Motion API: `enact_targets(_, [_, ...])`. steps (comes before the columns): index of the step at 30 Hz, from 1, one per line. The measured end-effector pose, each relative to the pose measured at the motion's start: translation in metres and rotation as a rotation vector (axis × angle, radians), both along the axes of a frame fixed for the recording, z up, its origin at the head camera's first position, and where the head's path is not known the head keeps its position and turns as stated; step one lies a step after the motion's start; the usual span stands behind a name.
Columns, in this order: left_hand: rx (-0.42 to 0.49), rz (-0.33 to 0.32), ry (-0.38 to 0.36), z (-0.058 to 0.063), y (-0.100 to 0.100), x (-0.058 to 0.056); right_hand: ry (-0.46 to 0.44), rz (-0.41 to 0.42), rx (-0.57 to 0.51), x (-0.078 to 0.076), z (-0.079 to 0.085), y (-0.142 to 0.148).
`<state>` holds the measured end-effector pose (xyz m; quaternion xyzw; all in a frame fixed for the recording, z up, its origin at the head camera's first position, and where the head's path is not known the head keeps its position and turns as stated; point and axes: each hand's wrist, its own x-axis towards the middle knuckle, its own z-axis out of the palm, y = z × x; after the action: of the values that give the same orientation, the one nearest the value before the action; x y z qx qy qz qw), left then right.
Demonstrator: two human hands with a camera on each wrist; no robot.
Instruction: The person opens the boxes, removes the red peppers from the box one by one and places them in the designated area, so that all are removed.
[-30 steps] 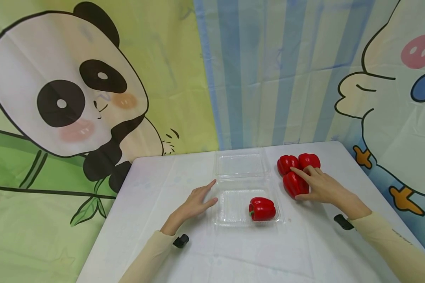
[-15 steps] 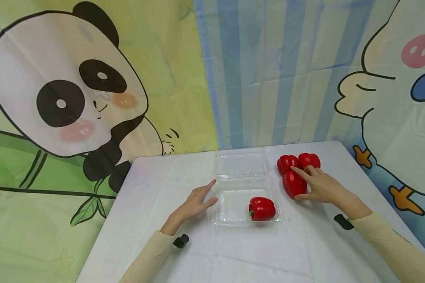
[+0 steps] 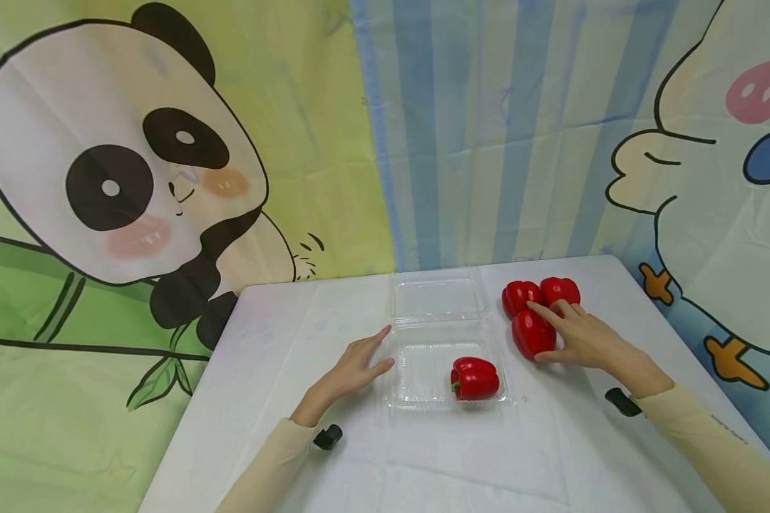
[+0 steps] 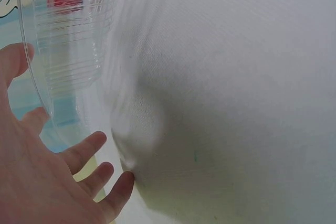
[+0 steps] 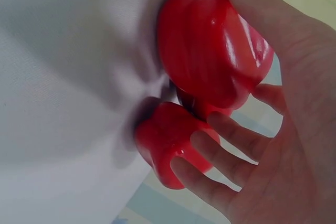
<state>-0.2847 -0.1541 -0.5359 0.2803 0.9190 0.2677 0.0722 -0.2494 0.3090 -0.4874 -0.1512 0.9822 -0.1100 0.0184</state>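
My right hand (image 3: pixel 580 338) pinches a red bell pepper (image 3: pixel 531 333) between thumb and index finger; the pepper rests on the table. In the right wrist view the thumb lies on one side of this pepper (image 5: pixel 210 40) and the index fingertip on the other, while the remaining fingers spread near another pepper (image 5: pixel 176 140). A clear plastic clamshell container (image 3: pixel 417 374) lies unfolded at the middle, with one red bell pepper (image 3: pixel 475 379), green stem showing, on its right side. My left hand (image 3: pixel 353 367) has its fingers spread at the container's left edge, thumb at the rim in the left wrist view.
Two more red bell peppers stand behind the pinched one: one at the left (image 3: pixel 520 298) and one at the right (image 3: pixel 560 291). The container's lid (image 3: pixel 438 298) lies flat toward the back. A cartoon-printed curtain (image 3: pixel 449 142) hangs behind the white table (image 3: pixel 436 463).
The pepper in my right hand has turned slightly and shifted a little left. Both hands and the container have stayed in place.
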Motion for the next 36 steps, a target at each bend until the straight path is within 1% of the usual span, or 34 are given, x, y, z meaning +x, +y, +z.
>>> enact_targets(9, [0.000, -0.003, 0.001, -0.001, 0.000, -0.002, 0.007, 0.017, 0.011, 0.000, 0.000, 0.000])
enact_targets(16, [0.005, -0.006, 0.006, 0.001, 0.000, 0.000, 0.012, 0.031, 0.009, -0.001, 0.000, -0.001])
enact_targets(25, [0.006, 0.009, -0.024, 0.004, 0.001, 0.001, 0.036, 0.053, 0.001, -0.001, 0.003, -0.005])
enact_targets(32, [0.001, 0.004, -0.013, 0.003, 0.002, 0.001, 0.059, 0.090, -0.013, -0.001, 0.006, -0.008])
enact_targets(36, [0.018, 0.007, -0.019, 0.003, 0.001, 0.001, 0.037, 0.129, -0.040, -0.002, 0.010, -0.012])
